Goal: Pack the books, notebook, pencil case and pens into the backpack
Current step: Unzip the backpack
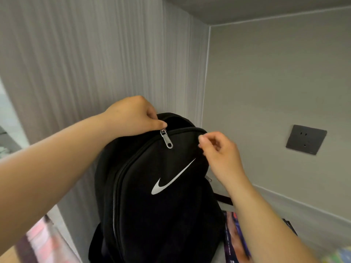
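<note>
A black backpack (161, 205) with a white swoosh stands upright against the wall. My left hand (133, 116) pinches the top of the bag right beside a silver zipper pull (166, 140), which hangs loose. My right hand (220, 154) pinches the black fabric at the bag's upper right edge. A second small zipper pull (209, 179) shows on the right side. A book with a dark purple and orange cover (235, 242) lies to the right of the bag, partly hidden by my right forearm.
A grey wall socket (305, 139) sits on the right wall. Pink and white printed material (43, 242) lies blurred at the lower left. Something green and blue (340, 255) shows at the bottom right corner. The bag stands in a wall corner.
</note>
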`<state>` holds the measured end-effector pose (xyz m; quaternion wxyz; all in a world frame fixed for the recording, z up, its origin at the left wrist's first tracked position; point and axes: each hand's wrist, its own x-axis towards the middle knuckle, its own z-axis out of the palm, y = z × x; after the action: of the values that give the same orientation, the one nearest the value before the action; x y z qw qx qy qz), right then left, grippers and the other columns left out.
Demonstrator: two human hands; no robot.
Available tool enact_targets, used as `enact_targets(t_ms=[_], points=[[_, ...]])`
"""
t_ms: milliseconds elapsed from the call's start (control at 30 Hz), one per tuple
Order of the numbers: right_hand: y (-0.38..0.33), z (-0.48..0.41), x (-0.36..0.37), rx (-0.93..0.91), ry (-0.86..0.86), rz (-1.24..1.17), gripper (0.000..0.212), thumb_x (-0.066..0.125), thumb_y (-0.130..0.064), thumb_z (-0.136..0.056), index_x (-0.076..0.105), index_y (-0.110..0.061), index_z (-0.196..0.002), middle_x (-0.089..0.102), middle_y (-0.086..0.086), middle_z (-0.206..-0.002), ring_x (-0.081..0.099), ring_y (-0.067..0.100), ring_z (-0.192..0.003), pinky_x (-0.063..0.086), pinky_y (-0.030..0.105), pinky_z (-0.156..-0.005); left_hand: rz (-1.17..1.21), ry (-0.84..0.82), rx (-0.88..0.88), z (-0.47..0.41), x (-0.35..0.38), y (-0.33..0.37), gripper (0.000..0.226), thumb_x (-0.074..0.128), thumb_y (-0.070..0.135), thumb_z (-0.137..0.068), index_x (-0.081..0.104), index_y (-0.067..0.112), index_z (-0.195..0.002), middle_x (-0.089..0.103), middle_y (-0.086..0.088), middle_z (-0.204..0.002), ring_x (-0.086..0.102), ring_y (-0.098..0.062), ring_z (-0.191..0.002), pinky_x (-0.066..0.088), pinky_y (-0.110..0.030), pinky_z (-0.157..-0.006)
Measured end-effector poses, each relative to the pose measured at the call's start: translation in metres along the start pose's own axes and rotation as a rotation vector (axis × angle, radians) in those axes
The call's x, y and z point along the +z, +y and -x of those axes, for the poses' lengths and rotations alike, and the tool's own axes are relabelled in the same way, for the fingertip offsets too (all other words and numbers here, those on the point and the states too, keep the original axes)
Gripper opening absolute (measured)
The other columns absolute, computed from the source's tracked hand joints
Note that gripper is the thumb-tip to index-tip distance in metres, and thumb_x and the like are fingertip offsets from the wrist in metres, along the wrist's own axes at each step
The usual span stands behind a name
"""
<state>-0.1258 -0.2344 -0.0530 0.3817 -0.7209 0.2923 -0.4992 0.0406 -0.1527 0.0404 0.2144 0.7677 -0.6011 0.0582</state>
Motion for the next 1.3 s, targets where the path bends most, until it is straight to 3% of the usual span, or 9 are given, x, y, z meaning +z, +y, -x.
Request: enact_targets(t_ms=[133,267,467,633,767,967,1100,1167,1300], points=[[-0.047,0.009,0.03,-0.147,-0.202,0.273,0.019,0.059,-0.048,-0.07,0.057,-0.029,-0.073,0.052,-0.014,-0.06,0.051,0.001,-0.056,0.04,0.013,-0.051,0.171,-0.023,-0.027,0.006,-0.003,-0.003,0.018,0.068,0.029,-0.077,0.072,0.014,-0.069,0.061,0.008,-0.061,0.051,-0.001,-0.059,0.04,-0.011,-0.053],[-0.059,0.003,0.045,-0.111,-0.26,0.505,0.016,0.058,-0.025,-0.081,0.06,-0.01,-0.085,0.051,-0.006,-0.063,0.052,0.014,-0.066,0.042,0.028,-0.061,0.306,-0.043,-0.054,0.008,-0.004,-0.004,0.017,0.07,0.028,-0.076,0.072,0.013,-0.07,0.06,0.009,-0.063,0.051,0.001,-0.061,0.04,-0.012,-0.058],[-0.07,0.002,0.049,-0.211,-0.205,0.639,0.034,0.047,-0.018,-0.084,0.034,-0.018,-0.052,0.037,-0.006,-0.049,0.034,0.011,-0.046,0.024,0.026,-0.043,0.314,-0.016,-0.004,0.01,-0.007,-0.008,0.028,0.067,0.028,-0.078,0.061,0.021,-0.051,0.058,0.004,-0.059,0.05,-0.003,-0.056,0.039,-0.014,-0.048],[-0.085,0.016,0.049,-0.448,-0.248,0.804,0.027,0.037,-0.024,-0.094,0.052,-0.009,-0.079,0.04,-0.004,-0.068,0.04,0.017,-0.063,0.022,0.028,-0.053,0.357,-0.003,0.013,0.01,-0.013,-0.012,0.033,0.069,0.027,-0.077,0.059,0.018,-0.047,0.05,0.004,-0.048,0.045,-0.004,-0.049,0.035,-0.004,-0.035],[-0.101,0.032,0.052,-0.568,-0.343,0.788,0.024,0.037,-0.025,-0.094,0.041,-0.016,-0.072,0.045,-0.002,-0.07,0.049,0.022,-0.065,0.029,0.03,-0.051,0.337,0.045,0.016,0.004,-0.015,-0.011,0.032,0.069,0.029,-0.076,0.058,0.024,-0.047,0.054,0.009,-0.052,0.05,-0.004,-0.057,0.042,-0.019,-0.053],[-0.095,0.067,0.062,-0.761,-0.407,0.769,0.027,0.049,-0.021,-0.082,0.058,-0.006,-0.063,0.064,0.008,-0.059,0.059,0.028,-0.05,0.031,0.026,-0.045,0.315,0.046,-0.006,0.004,-0.013,-0.014,0.031,0.066,0.032,-0.079,0.058,0.025,-0.05,0.054,0.012,-0.057,0.057,-0.015,-0.074,0.048,-0.027,-0.074],[-0.088,0.059,0.056,-0.63,-0.415,0.69,0.03,0.044,-0.032,-0.091,0.062,-0.008,-0.088,0.067,0.007,-0.084,0.061,0.026,-0.078,0.04,0.033,-0.063,0.183,-0.089,0.017,0.012,-0.016,-0.011,0.042,0.061,0.049,-0.077,0.066,0.01,-0.062,0.062,-0.001,-0.065,0.062,-0.022,-0.076,0.049,-0.029,-0.066],[-0.087,0.059,0.054,-0.592,-0.353,0.651,0.027,0.049,-0.032,-0.089,0.064,-0.009,-0.089,0.068,0.007,-0.082,0.062,0.026,-0.077,0.048,0.037,-0.068,0.077,-0.229,0.023,0.02,-0.02,-0.01,0.052,0.061,0.055,-0.073,0.057,0.006,-0.056,0.057,0.0,-0.056,0.056,-0.016,-0.059,0.043,-0.014,-0.053],[-0.084,0.071,0.06,-0.683,-0.185,0.614,0.016,0.063,-0.017,-0.076,0.065,-0.004,-0.067,0.066,0.008,-0.055,0.061,0.023,-0.047,0.052,0.03,-0.044,0.081,-0.22,0.0,0.03,-0.022,-0.016,0.043,0.068,0.04,-0.075,0.047,0.02,-0.043,0.046,0.01,-0.039,0.045,-0.005,-0.042,0.032,-0.004,-0.031]])
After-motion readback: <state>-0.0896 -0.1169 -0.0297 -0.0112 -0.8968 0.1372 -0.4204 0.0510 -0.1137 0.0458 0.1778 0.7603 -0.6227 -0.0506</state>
